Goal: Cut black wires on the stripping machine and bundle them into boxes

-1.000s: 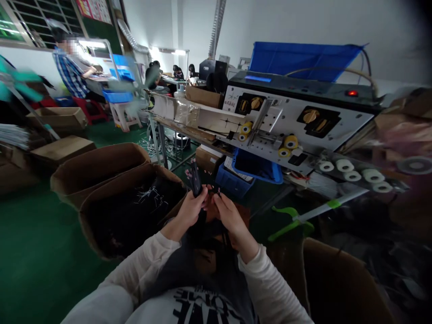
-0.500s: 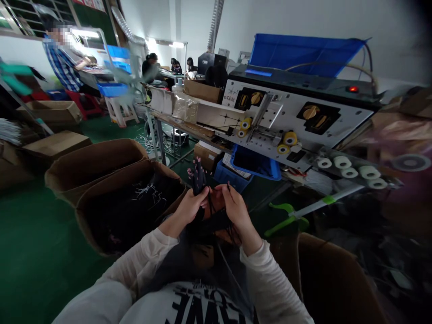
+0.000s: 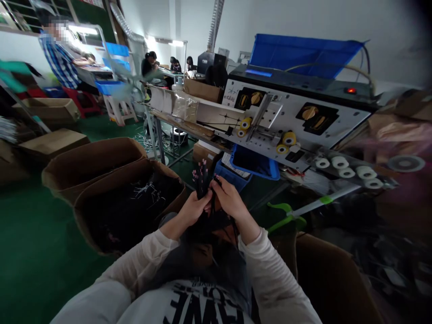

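A bundle of black wires with pink-marked ends (image 3: 201, 183) stands upright in my left hand (image 3: 194, 209), whose fingers wrap around it. My right hand (image 3: 229, 202) presses against the upper part of the same bundle, with its fingertips on the wires. Loose black strands hang down below both hands over my lap. The bundle's middle is hidden by my fingers.
To the left, a cardboard box of black wires (image 3: 114, 234) stands beside another box (image 3: 91, 157). A wire-processing machine with yellow and white rollers (image 3: 297, 117) is ahead, above a blue crate (image 3: 249, 164). A co-worker (image 3: 59, 63) stands at far left.
My right hand has moved up and left onto the bundle, closing the gap between my hands. The bundle has shifted slightly right, and the whole scene has shifted slightly left.
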### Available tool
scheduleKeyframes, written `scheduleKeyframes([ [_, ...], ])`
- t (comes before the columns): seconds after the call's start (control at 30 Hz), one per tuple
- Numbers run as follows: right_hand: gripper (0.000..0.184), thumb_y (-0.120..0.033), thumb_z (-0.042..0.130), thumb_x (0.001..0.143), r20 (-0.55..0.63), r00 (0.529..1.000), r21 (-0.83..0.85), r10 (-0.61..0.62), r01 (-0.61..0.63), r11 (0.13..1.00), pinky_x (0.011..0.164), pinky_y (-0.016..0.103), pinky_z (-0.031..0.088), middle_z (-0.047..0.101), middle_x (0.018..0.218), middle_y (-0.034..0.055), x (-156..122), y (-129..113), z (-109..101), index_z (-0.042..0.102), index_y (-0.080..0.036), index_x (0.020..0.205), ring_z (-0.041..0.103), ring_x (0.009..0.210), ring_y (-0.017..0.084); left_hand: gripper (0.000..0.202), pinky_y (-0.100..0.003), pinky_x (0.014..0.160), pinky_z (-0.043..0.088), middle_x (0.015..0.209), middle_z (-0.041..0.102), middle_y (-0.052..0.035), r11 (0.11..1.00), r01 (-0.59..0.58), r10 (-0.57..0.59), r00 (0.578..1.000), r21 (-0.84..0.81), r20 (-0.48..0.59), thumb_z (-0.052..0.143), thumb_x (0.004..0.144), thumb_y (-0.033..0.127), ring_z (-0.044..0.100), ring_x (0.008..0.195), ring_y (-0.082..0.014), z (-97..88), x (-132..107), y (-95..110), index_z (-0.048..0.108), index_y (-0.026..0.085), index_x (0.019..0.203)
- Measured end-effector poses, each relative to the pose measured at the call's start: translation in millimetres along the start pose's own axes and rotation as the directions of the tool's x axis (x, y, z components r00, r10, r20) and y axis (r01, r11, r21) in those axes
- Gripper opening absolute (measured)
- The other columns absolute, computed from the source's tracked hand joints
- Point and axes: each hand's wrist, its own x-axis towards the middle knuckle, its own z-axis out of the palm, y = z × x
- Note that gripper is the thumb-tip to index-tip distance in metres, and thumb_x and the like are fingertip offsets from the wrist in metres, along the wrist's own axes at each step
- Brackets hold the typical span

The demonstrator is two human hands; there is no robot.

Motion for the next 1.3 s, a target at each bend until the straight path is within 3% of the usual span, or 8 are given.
scheduleKeyframes([
  [0.3,0.021,-0.032,0.040,0.090,0.014,0.998,-0.002,-0.068,0.068,0.998,0.074,0.031,0.043,0.055,0.074,0.0014,12.3,-9.6,3.9,0.051,-0.022,0.075,0.054,0.075,0.017,0.041,-0.023,0.051,0.043,0.055,0.057,0.0012,0.982,0.001,-0.033,0.986,-0.189,-0.166,0.075,0.061,0.048,0.051,0.049,-0.0096,0.4,4.4,3.5,0.060,0.013,0.073],
  [0.57,0.022,-0.031,0.037,0.090,0.116,0.981,-0.097,-0.158,0.169,0.981,0.083,0.034,0.041,0.051,0.080,0.0024,33.4,-15.2,8.3,0.050,-0.021,0.075,0.051,0.082,0.017,0.041,-0.029,0.058,0.050,0.065,0.066,-0.0031,0.940,0.076,-0.143,0.973,-0.333,-0.182,0.076,0.062,0.046,0.062,0.058,-0.0163,2.9,3.0,11.7,0.063,0.014,0.084],
  [0.67,0.025,-0.032,0.037,0.091,0.145,0.973,-0.077,-0.178,0.191,0.979,0.090,0.037,0.039,0.051,0.087,0.0036,37.9,-10.7,9.6,0.055,-0.020,0.078,0.049,0.091,0.018,0.042,-0.027,0.055,0.048,0.061,0.062,-0.0031,0.947,0.115,-0.145,0.986,-0.299,-0.079,0.070,0.066,0.054,0.058,0.053,-0.0136,0.0,0.2,8.8,0.060,0.013,0.072],
  [0.8,0.027,-0.036,0.039,0.090,0.151,0.982,0.075,-0.117,0.106,0.991,0.093,0.036,0.039,0.053,0.093,0.0022,37.4,0.5,14.5,0.060,-0.020,0.083,0.050,0.095,0.017,0.047,-0.024,0.052,0.041,0.049,0.047,0.0017,0.943,0.145,-0.101,0.982,-0.299,0.159,0.059,0.075,0.058,0.046,0.046,-0.0082,-3.8,-7.3,5.9,0.053,0.013,0.061],
  [0.9,0.025,-0.037,0.044,0.088,0.197,0.977,0.131,-0.082,0.056,0.990,0.094,0.034,0.039,0.055,0.096,0.0022,35.0,5.5,17.0,0.061,-0.019,0.088,0.051,0.096,0.016,0.041,-0.022,0.051,0.036,0.047,0.037,0.0049,0.935,0.164,-0.089,0.967,-0.314,0.238,0.061,0.076,0.051,0.040,0.046,-0.0067,-7.2,-11.5,1.6,0.051,0.013,0.064],
  [1.0,0.026,-0.040,0.047,0.087,0.209,0.977,0.188,-0.042,0.002,0.982,0.090,0.033,0.042,0.057,0.099,0.0026,32.2,8.8,14.4,0.059,-0.020,0.099,0.052,0.097,0.016,0.031,-0.022,0.051,0.035,0.055,0.040,0.0050,0.932,0.159,-0.092,0.973,-0.326,0.212,0.069,0.073,0.040,0.035,0.047,-0.0049,-9.9,-13.3,-2.4,0.055,0.013,0.077],
  [1.1,0.031,-0.043,0.047,0.087,0.109,0.994,0.337,-0.003,-0.034,0.941,0.082,0.031,0.047,0.057,0.109,0.0040,28.5,18.5,9.3,0.052,-0.024,0.111,0.053,0.101,0.017,0.028,-0.021,0.050,0.034,0.061,0.042,0.0044,0.932,0.137,-0.088,0.983,-0.335,0.159,0.070,0.073,0.035,0.033,0.047,-0.0035,-11.6,-14.1,-2.7,0.057,0.013,0.084],
  [1.3,0.035,-0.043,0.060,0.077,0.020,0.962,0.614,0.271,-0.226,0.757,0.065,0.024,0.050,0.060,0.106,0.0039,41.2,65.3,13.2,0.054,-0.024,0.106,0.059,0.087,0.014,0.024,-0.020,0.049,0.033,0.058,0.037,0.0058,0.926,0.049,-0.029,0.998,-0.374,0.058,0.067,0.076,0.035,0.031,0.047,-0.0035,-23.8,-19.1,1.4,0.053,0.015,0.077],
])
